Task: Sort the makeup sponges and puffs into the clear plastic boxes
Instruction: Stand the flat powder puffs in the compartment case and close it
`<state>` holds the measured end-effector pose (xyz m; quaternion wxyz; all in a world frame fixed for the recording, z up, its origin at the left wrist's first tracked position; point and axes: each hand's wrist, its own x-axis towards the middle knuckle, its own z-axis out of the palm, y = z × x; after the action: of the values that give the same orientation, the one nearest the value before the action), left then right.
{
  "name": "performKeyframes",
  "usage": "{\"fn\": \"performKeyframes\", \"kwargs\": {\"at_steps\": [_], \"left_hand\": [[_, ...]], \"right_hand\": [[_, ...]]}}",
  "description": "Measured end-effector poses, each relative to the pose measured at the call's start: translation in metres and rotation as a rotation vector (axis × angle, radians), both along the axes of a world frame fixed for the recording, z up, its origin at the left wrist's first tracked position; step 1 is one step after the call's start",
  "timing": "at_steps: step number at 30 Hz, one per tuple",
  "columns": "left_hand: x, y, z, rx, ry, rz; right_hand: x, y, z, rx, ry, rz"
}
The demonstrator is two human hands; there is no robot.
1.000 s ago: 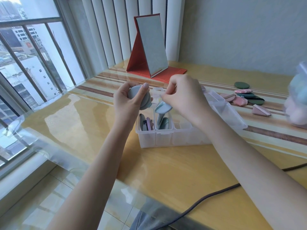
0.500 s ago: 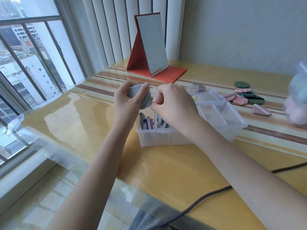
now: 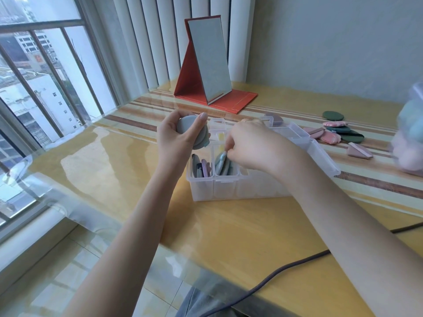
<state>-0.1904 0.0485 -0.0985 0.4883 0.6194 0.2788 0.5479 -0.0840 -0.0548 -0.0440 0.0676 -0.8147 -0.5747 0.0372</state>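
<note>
R fingers (image 3: pixel 229 151) pinch puff (image 3: pixel 220 161) in box (image 3: pixel 229 188); L hand (image 3: pixel 180 133) grips puffs (image 3: pixel 190 130).

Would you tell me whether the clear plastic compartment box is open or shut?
Open: the clear plastic compartment box has its lid folded back, with the right hand reaching inside.

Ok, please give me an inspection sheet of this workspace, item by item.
Surface: glossy yellow wooden table with brown stripes.
Job's things: clear plastic compartment box, lid open; flat puffs upright in its two left compartments.
Clutter: loose pink and dark green puffs at the far right; red folding mirror behind.
Grips: left hand holds a stack of grey round puffs; right hand pinches a grey-blue puff in the second compartment.
Cables: dark cable across the near edge.
Surroundings: window, vertical blinds.
</note>
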Motion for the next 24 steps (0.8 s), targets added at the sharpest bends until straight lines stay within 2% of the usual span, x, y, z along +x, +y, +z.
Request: {"fn": "performKeyframes", "kwargs": {"at_steps": [3,9,12,16,19,21,24], "left_hand": [[0.000,-0.001,0.001,-0.011,-0.004,-0.014],[0.001,-0.004,0.004,-0.026,-0.007,-0.007],[0.001,-0.003,0.003,-0.022,-0.001,-0.007],[0.002,-0.004,0.003,0.024,0.019,0.011],[0.001,-0.001,0.001,0.033,0.021,0.013],[0.001,0.001,0.000,0.053,0.046,0.019],[0.003,-0.001,0.002,0.107,0.070,0.023]], "right_hand": [[-0.006,-0.004,0.003,-0.133,-0.030,0.036],[-0.005,-0.002,0.002,-0.218,-0.025,0.046],[-0.003,-0.002,0.002,-0.162,0.065,0.070],[0.003,-0.005,0.014,-0.106,0.337,0.093],[0.005,-0.004,0.014,-0.050,0.360,0.105],[0.005,-0.001,0.011,0.068,0.370,0.098],[0.002,0.003,0.008,0.283,0.490,0.084]]}}
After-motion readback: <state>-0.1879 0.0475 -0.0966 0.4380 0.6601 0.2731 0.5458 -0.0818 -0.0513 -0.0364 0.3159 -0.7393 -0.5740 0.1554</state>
